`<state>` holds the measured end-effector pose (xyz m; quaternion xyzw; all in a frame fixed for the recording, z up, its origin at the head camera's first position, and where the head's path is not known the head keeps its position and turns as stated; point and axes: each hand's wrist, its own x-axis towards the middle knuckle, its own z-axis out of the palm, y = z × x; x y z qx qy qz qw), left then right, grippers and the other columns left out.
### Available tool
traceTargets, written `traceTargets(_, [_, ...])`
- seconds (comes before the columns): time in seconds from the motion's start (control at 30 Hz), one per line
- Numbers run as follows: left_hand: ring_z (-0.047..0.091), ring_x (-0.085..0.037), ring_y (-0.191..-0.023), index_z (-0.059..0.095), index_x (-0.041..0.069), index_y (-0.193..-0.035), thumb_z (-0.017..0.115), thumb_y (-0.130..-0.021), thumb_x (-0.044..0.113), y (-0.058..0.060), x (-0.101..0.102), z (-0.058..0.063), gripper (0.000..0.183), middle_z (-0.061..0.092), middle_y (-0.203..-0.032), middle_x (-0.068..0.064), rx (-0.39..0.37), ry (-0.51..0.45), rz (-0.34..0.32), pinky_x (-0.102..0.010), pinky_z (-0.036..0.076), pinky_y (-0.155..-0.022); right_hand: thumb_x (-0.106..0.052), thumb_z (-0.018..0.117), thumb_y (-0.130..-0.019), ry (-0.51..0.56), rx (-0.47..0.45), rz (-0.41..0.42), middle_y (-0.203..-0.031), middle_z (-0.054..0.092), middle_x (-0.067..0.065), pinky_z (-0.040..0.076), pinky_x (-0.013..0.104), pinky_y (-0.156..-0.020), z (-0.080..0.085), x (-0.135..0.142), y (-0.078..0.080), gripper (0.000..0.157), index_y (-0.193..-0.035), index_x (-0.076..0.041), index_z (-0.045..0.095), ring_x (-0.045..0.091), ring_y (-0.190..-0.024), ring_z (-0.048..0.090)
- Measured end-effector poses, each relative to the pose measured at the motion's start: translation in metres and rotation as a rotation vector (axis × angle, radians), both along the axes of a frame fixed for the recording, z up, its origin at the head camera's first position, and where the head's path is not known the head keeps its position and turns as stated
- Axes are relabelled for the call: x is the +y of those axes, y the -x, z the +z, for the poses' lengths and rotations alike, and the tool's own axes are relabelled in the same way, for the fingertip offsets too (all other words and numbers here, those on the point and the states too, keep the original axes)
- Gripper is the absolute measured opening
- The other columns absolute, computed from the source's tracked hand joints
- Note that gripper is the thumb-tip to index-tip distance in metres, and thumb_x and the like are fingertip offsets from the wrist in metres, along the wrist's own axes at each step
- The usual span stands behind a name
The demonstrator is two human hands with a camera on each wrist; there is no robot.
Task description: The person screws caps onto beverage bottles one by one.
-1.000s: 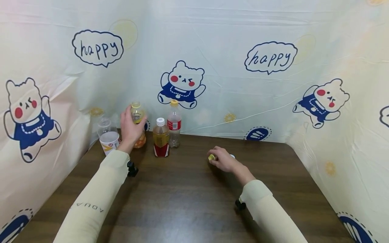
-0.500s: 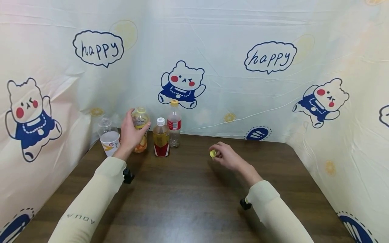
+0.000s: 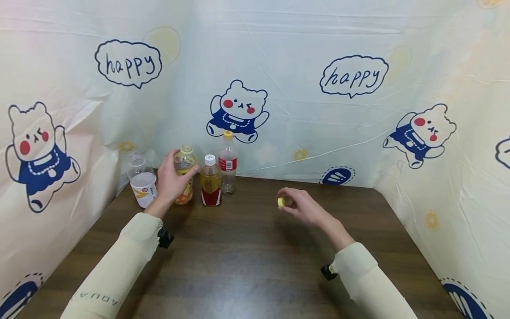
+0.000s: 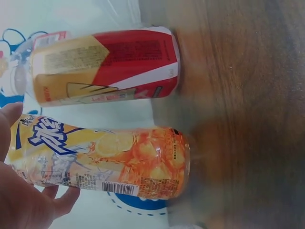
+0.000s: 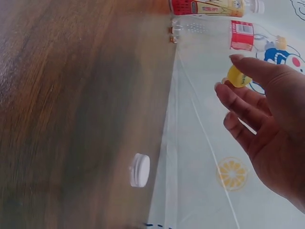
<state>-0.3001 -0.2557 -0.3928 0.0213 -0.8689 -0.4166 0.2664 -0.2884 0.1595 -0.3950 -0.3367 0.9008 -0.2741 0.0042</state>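
My left hand (image 3: 171,179) grips an iced tea bottle (image 4: 119,160) with a yellow and orange label around its upper part. Its neck shows no cap in the head view, and its base is close over the table. Between the thumb and fingers of my right hand (image 3: 304,207) is a yellow bottle cap (image 5: 238,76), held above the table. A bottle with a gold and red label and a white cap (image 3: 210,181) stands just right of the iced tea. Behind it is a clear bottle (image 3: 228,164) with a red label and yellow cap.
At the far left stand a white paper cup (image 3: 144,188) and a clear uncapped plastic bottle (image 3: 137,164) behind it. A white cap (image 5: 140,170) lies near the table's back edge, hidden by my right hand in the head view. A printed curtain (image 3: 279,110) rises behind the table (image 3: 239,257).
My left hand has lowered the iced tea bottle and brought it slightly right, beside the gold and red one. My right hand, pinching the yellow cap, has moved a little right and up.
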Motion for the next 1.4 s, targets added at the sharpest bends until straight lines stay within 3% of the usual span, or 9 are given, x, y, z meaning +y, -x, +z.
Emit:
traceTargets(0.13, [0.047,-0.040,-0.133,0.035,0.012,-0.155,0.078,-0.092,0.034,-0.011,0.001,0.004,0.079,0.047,-0.148,-0.020,0.011,0.017,0.002,-0.063,0.041,-0.108,-0.022,0.073,-0.097,0.008,0.011,-0.012,-0.105,0.067,-0.003,0.057,0.027,-0.074,0.003,0.003,-0.005,0.034,-0.127,-0.014,0.060,0.009,-0.084,0.064])
traceTargets(0.37, [0.049,-0.037,-0.127,0.040,0.015,-0.152,0.079,-0.090,0.036,-0.035,0.013,0.012,0.076,0.047,-0.144,-0.018,0.078,0.026,-0.059,-0.063,0.046,-0.104,-0.027,0.066,-0.102,0.026,0.069,-0.006,-0.090,0.063,-0.003,0.052,0.029,-0.066,0.006,0.010,-0.009,0.027,-0.125,-0.014,0.062,0.016,-0.077,0.059])
traceTargets(0.57, [0.048,-0.036,-0.127,0.038,0.018,-0.153,0.078,-0.091,0.037,-0.050,0.034,0.018,0.076,0.045,-0.142,-0.018,0.062,0.012,-0.170,-0.063,0.051,-0.098,-0.034,0.061,-0.104,0.017,0.067,-0.022,-0.084,0.062,-0.004,0.050,0.030,-0.063,0.005,0.011,-0.009,0.025,-0.122,-0.017,0.064,0.014,-0.072,0.057])
traceTargets(0.8, [0.050,-0.034,-0.124,0.038,0.017,-0.153,0.079,-0.091,0.038,-0.055,0.063,0.013,0.077,0.045,-0.138,-0.015,0.036,0.012,-0.305,-0.062,0.050,-0.099,-0.044,0.058,-0.104,0.015,0.051,-0.042,-0.071,0.056,-0.006,0.045,0.030,-0.057,0.009,0.005,-0.013,0.024,-0.109,-0.022,0.067,0.018,-0.064,0.055])
traceTargets(1.03, [0.049,-0.031,-0.128,0.035,0.021,-0.155,0.076,-0.094,0.038,-0.057,0.090,0.004,0.076,0.040,-0.143,-0.012,-0.034,0.019,-0.433,-0.060,0.047,-0.104,-0.047,0.057,-0.104,0.017,0.074,-0.032,-0.067,0.054,-0.007,0.042,0.029,-0.054,0.019,-0.004,-0.015,0.024,-0.105,-0.025,0.067,0.011,-0.060,0.051])
traceTargets(1.4, [0.047,-0.026,-0.132,0.035,0.032,-0.153,0.076,-0.093,0.035,-0.058,0.122,-0.011,0.072,0.042,-0.143,-0.004,-0.106,0.001,-0.537,-0.054,0.050,-0.105,-0.045,0.061,-0.102,0.051,0.130,-0.021,-0.067,0.052,-0.007,0.042,0.030,-0.055,0.031,-0.014,-0.017,0.020,-0.103,-0.026,0.067,0.011,-0.059,0.050])
